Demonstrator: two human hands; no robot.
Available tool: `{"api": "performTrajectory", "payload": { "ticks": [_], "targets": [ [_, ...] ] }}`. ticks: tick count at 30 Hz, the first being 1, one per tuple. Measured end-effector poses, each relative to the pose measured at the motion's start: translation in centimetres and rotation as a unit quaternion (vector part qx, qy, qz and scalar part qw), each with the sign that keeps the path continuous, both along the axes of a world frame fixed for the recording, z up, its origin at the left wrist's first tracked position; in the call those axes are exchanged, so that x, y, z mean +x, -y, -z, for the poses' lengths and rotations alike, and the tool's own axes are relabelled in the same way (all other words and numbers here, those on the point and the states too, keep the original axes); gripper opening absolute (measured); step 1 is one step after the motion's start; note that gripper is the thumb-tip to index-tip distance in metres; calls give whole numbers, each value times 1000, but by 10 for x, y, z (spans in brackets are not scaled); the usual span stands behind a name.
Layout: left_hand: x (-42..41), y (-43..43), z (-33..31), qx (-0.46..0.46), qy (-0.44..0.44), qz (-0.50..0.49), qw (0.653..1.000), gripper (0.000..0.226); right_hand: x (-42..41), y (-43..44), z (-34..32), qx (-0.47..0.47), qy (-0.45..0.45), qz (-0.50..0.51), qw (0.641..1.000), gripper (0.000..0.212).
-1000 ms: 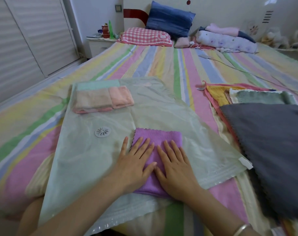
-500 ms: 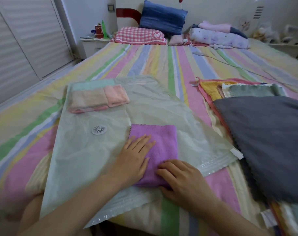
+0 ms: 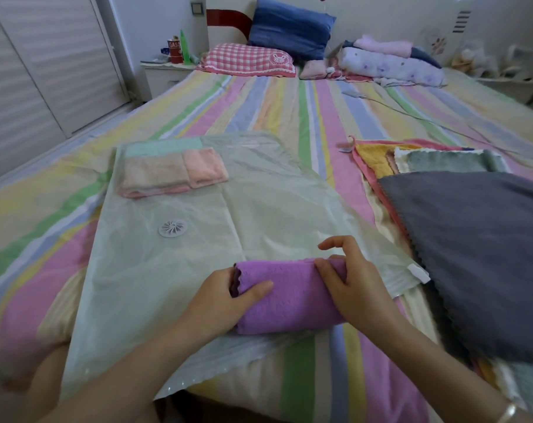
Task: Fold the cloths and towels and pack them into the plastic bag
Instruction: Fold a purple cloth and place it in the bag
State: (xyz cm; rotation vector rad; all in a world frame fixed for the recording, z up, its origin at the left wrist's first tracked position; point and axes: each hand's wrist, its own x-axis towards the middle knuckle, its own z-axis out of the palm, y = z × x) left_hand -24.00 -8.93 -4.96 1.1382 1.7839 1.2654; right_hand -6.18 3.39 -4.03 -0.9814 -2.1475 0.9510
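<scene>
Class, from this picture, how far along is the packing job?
Done: folded pink cloths appear inside the plastic bag. In hand: left hand and right hand grip the folded purple cloth atop the bag. Left: the grey towel and cloths under it lie unfolded.

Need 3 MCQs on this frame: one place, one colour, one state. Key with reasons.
1. Where does the grey cloth lie?
A. right of the plastic bag, atop a pile of cloths
B. inside the bag
C. on the pillow

2. What colour is the folded cloth being held?
A. yellow
B. purple
C. green

3. Left hand and right hand: state?
A. both flat on the bedspread
B. only the left has a grip
C. each has a grip on one end of the folded cloth

Key: A, it tops the pile beside the bag's right edge; B, the cloth is plainly purple; C, fingers curl round both ends.
</scene>
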Motion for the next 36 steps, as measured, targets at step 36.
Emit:
{"api": "performTrajectory", "payload": {
  "ticks": [36],
  "targets": [
    [-18, 7, 7, 49, -490, 150, 858, 31, -42, -4, -16, 257, 429, -237, 833, 64]
  ]
}}
